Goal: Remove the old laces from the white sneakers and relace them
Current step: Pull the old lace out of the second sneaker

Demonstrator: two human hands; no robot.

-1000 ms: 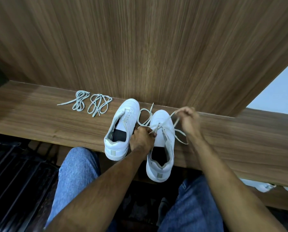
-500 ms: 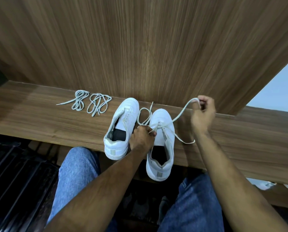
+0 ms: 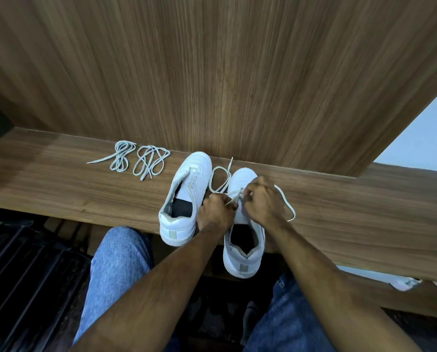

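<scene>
Two white sneakers stand side by side on a wooden shelf (image 3: 339, 219), toes toward the wall. The left sneaker (image 3: 186, 196) has no lace in it. Over the right sneaker (image 3: 242, 247) both my hands work at its eyelets. My left hand (image 3: 216, 209) pinches the white lace (image 3: 220, 179) at the shoe's left side. My right hand (image 3: 263, 201) grips the same lace over the tongue, and a loose end (image 3: 288, 207) trails out to the right. The eyelets are hidden under my fingers.
Two coiled pale laces (image 3: 120, 158) (image 3: 150, 161) lie on the shelf left of the shoes. A wooden wall panel (image 3: 212, 72) rises right behind the toes. My jeans-clad knees (image 3: 118, 262) are below the shelf edge. More white shoes (image 3: 405, 283) peek out lower right.
My right hand, which had pulled the lace up and out to the right, has come back down onto the right sneaker. The left hand stayed at the eyelets.
</scene>
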